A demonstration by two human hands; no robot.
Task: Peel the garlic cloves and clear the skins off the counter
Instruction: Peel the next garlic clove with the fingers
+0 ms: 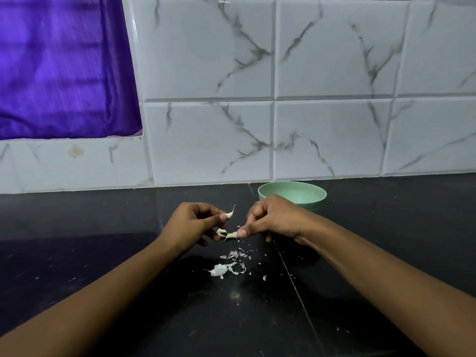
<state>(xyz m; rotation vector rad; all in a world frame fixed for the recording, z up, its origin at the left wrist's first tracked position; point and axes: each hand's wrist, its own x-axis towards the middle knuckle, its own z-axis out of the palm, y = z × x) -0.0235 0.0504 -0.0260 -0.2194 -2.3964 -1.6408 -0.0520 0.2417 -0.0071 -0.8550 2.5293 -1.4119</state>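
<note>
Over the black desk (103, 240), your left hand (195, 225) is pinching a pale, tailed garlic clove (229, 215), your right hand (273, 220) pinching curled skin (228, 234).

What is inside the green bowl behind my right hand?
Only the bowl's pale far inner wall shows, with nothing resting against it. Its bottom is hidden by the near rim and the right hand, so whether anything lies in it cannot be told.
</note>
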